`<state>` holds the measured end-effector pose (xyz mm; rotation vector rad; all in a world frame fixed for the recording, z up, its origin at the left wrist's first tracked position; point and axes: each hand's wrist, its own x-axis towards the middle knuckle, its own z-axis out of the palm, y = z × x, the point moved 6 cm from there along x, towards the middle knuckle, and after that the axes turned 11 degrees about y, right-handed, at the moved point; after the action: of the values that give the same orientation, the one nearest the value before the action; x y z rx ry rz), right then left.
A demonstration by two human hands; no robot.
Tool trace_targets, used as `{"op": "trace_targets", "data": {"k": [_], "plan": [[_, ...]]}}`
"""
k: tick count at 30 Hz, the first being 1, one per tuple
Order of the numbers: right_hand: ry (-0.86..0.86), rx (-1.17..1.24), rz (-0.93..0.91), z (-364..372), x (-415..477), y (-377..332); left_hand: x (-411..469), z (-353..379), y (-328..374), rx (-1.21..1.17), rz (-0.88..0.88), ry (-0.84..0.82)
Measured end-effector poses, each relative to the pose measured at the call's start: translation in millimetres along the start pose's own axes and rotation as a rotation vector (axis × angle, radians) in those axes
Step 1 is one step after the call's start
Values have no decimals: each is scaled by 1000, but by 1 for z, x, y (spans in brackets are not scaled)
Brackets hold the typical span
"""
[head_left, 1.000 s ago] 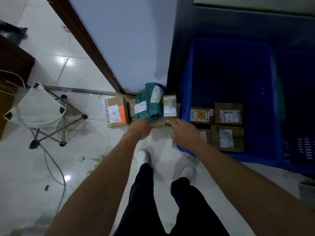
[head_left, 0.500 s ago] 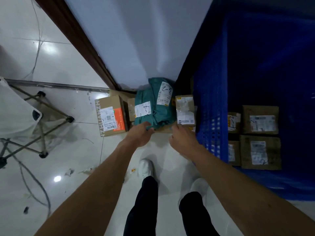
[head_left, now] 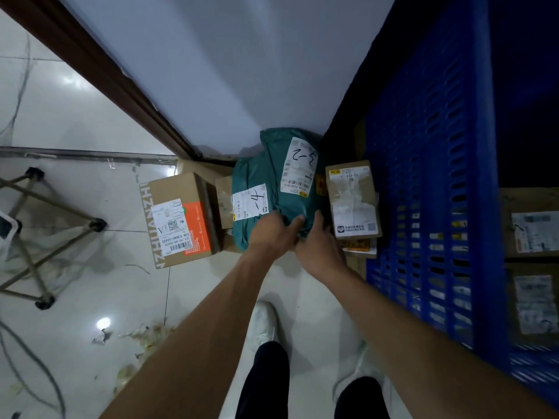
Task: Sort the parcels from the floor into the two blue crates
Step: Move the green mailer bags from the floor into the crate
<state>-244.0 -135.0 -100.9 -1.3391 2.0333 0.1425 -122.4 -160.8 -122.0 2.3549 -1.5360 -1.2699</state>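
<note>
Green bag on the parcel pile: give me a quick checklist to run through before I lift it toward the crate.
1. Grip on the green bag: ok, left hand and right hand both hold its near edge.
2. Nothing lying on top of it: ok.
3. One bag or two: cannot tell; it shows two labels.
4. Free of the brown box on its right: cannot tell.
5. The blue crate is open, with room beside the boxes inside: ok.
6. Your shoes stand back from the pile: ok.
</note>
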Motion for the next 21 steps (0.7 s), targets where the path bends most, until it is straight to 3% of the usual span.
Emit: {"op": "trace_targets", "data": {"k": [4,9,21], "plan": [[3,14,-22,2,-1,-1,6,3,8,80,10,64],[-31,-1,-77,-1,-3,-4,7,9,20,158,19,-21],[-108,63,-76,-15,-13,-8,1,7,22,-85,-112,-43]]}}
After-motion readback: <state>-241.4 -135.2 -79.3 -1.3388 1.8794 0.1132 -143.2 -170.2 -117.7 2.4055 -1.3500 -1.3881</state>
